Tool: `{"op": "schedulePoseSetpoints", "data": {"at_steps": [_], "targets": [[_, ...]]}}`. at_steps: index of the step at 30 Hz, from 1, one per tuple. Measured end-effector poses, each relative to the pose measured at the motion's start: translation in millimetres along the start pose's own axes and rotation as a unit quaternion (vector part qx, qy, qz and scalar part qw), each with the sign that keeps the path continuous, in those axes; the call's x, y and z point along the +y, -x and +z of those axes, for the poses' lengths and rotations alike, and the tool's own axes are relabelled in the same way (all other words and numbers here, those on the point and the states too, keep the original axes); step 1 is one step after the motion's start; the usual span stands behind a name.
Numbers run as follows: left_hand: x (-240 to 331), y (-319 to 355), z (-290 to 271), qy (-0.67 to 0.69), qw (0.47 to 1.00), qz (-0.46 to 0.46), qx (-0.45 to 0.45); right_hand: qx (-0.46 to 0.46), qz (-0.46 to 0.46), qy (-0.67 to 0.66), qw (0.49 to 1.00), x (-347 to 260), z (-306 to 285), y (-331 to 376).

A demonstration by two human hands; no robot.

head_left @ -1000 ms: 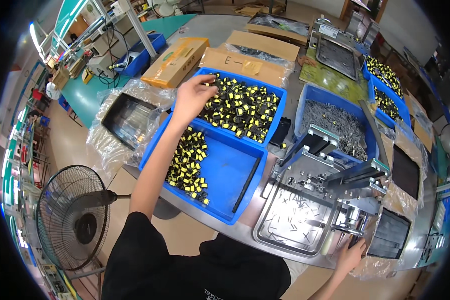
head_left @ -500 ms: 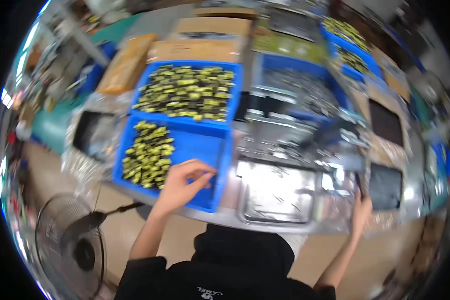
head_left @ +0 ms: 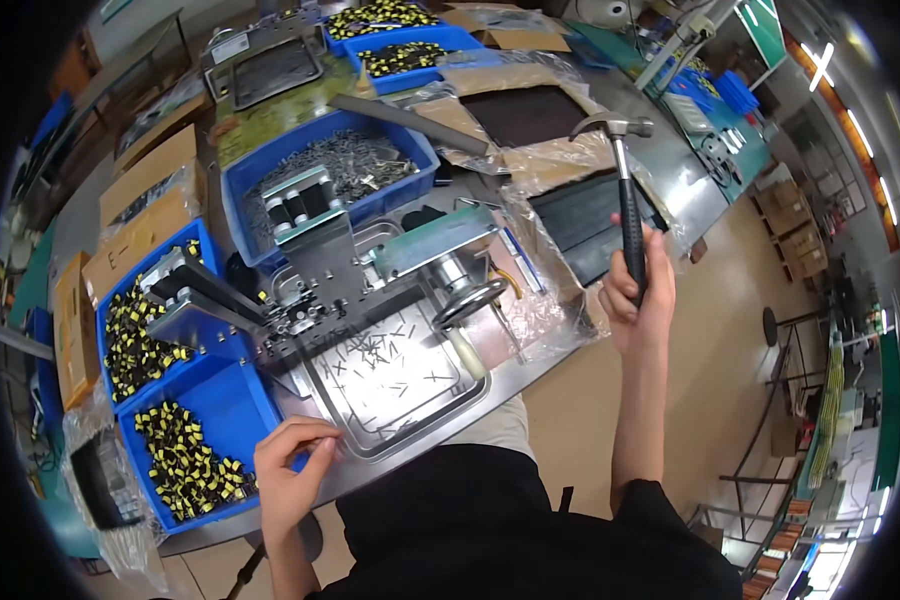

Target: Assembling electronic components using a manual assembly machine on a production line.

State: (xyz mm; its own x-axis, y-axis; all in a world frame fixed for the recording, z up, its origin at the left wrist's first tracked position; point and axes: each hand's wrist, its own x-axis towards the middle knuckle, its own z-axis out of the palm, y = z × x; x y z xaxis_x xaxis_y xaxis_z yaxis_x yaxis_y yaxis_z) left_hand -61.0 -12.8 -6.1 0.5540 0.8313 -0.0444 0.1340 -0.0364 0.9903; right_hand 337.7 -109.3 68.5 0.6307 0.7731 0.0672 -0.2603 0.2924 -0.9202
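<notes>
At the right of the frame, as I stood watching, the right hand was closed around the black grip of a hammer. The hammer pointed head-up toward the upper right, and its head overlapped the plastic-wrapped packages behind it. I could not tell whether it touched them.

At lower centre-left, the left hand was beside the near corner of a metal tray. Its fingers were bent, with the thumb close to the index finger. Whether the fingertips pinched anything could not be determined.

Status of the work, judged from the layout: under way, not complete.

1. Centre: loose metal pins were scattered across the tray, not gathered or sorted.
2. Above the tray: a metal fixture with a round handwheel stood with neither hand on it. Its seat was too cluttered to show whether a workpiece was loaded.
3. Lower left: a blue bin was part-filled with yellow-and-black parts, heaped toward its near side.
4. Left: an adjoining bin held a further heap of similar parts. Which heap, if either, was finished could not be established.
5. Upper centre: a third bin held ample grey metal pieces, which I judged to be unused stock.
</notes>
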Motion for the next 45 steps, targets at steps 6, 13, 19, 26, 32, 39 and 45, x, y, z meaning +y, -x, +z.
{"op": "schedulePoseSetpoints", "data": {"at_steps": [6,13,19,26,32,39,45], "targets": [[12.6,1.2,19.6,-0.052,0.996,0.058,-0.035,0.024,-0.108,0.099,0.989,9.4,36.1,51.9],[18.5,17.8,15.7,0.033,0.996,0.066,-0.040,-0.215,0.056,0.042,0.974,41.9,93.9,94.0],[9.7,53.4,37.1,0.257,0.958,0.097,-0.082,-0.303,-0.004,0.268,0.914,92.6,121.8,163.6],[-21.9,107.4,4.7,0.344,0.923,0.088,0.147,-0.471,0.095,0.211,0.851,131.4,225.2,196.9],[-4.6,113.8,-88.7,0.355,0.887,0.084,0.284,-0.487,-0.001,0.182,0.855,163.5,323.7,205.2],[-3.6,79.3,-189.5,0.333,0.861,0.154,0.352,-0.473,-0.273,0.266,0.794,186.8,319.5,209.1],[-14.3,85.2,-369.3,0.189,0.858,-0.004,0.477,-0.570,-0.276,0.443,0.634,204.8,297.1,173.1]]}}
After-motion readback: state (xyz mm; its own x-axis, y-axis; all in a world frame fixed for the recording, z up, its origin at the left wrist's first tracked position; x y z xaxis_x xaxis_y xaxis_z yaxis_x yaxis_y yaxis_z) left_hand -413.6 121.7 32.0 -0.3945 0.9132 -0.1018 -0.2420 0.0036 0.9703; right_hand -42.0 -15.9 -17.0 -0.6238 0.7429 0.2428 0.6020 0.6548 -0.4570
